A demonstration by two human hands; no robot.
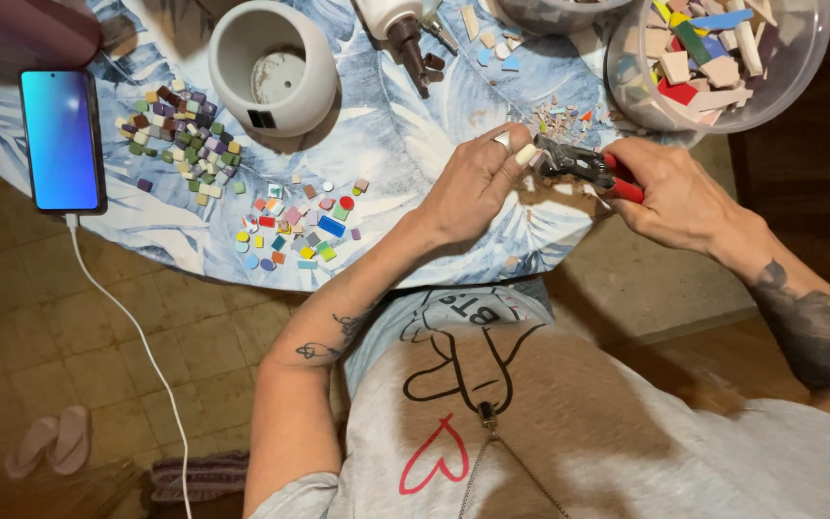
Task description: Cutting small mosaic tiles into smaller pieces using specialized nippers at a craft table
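Observation:
My left hand [477, 183] pinches a small pale tile piece [526, 154] between thumb and forefinger, holding it into the jaws of red-handled tile nippers [583, 168]. My right hand [670, 192] is closed around the nippers' red handles. Both hands hover over the near edge of a round table with a blue leaf-patterned cloth [386, 125]. Small chips and tile crumbs [559, 120] lie on the cloth just beyond the nippers.
A clear bowl of larger tile shards [713, 58] stands at the back right. A white pot [276, 67], a glue bottle [401, 24], two heaps of small coloured tiles [180, 139] [300, 226] and a charging phone [61, 139] lie to the left. A tiled floor lies below.

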